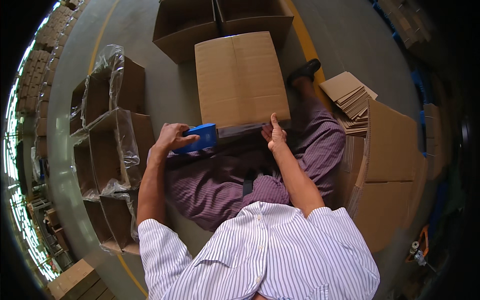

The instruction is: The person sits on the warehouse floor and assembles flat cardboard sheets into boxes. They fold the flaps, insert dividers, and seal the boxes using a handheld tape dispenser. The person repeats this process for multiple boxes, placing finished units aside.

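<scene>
A closed brown cardboard box [240, 80] stands in front of me, between my legs. Its narrow near side is in shadow and has a glossy strip along it. My left hand [173, 136] is closed around a small blue box-shaped thing [199, 139], held beside the near left corner of the cardboard box. At the near right corner, my right hand [274, 136] rests against the cardboard box. Its thumb points up over the edge and its fingers are apart on the near side.
Open cardboard boxes with clear plastic liners [112, 130] stand in rows at my left. Two more open boxes [257, 22] are beyond the closed one. At my right lie a stack of flat cardboard pieces [350, 100] and large folded cardboard sheets [392, 170]. Yellow lines [306, 37] mark the floor.
</scene>
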{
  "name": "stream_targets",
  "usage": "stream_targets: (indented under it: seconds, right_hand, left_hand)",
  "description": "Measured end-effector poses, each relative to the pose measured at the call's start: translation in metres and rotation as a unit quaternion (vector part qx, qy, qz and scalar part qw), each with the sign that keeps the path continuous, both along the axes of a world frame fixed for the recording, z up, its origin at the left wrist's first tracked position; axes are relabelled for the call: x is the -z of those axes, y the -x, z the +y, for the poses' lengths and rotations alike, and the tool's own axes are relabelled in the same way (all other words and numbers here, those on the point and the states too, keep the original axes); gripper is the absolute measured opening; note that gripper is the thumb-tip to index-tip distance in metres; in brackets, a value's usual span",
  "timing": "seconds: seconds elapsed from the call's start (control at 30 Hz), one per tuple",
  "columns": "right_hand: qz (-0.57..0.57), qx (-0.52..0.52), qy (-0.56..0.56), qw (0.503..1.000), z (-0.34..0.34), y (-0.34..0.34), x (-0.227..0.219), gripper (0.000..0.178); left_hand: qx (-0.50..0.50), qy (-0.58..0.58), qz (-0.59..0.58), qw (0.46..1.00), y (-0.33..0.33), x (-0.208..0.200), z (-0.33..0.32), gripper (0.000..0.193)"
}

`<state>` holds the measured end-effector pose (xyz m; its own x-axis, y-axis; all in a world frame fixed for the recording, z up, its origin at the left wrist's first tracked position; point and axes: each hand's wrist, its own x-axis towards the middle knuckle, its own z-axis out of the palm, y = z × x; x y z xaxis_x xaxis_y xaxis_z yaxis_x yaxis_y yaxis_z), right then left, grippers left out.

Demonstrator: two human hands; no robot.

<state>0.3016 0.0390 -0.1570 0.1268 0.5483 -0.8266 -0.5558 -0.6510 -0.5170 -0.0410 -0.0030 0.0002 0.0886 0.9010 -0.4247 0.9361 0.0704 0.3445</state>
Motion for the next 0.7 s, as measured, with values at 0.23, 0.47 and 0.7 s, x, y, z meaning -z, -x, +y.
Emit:
stream_targets:
  seconds: [0.23,0.47,0.7]
  right_hand:
    - [-0.052,0.006,-0.022,0.998,0.009,-0.007,0.009,0.049]
    - [-0.059,0.016,-0.030,0.998,0.013,-0.007,0.007,0.050]
    - [-0.061,-0.006,-0.023,0.998,0.010,-0.011,0.006,0.052]
  left_hand:
    - [0.047,-0.028,0.016,0.998,0.012,-0.016,-0.008,0.061]
    - [-0.037,0.042,0.034,0.998,0.089,-0.028,-0.017,0.059]
    - [0.041,0.065,0.166,0.983,0.088,0.019,-0.001,0.071]
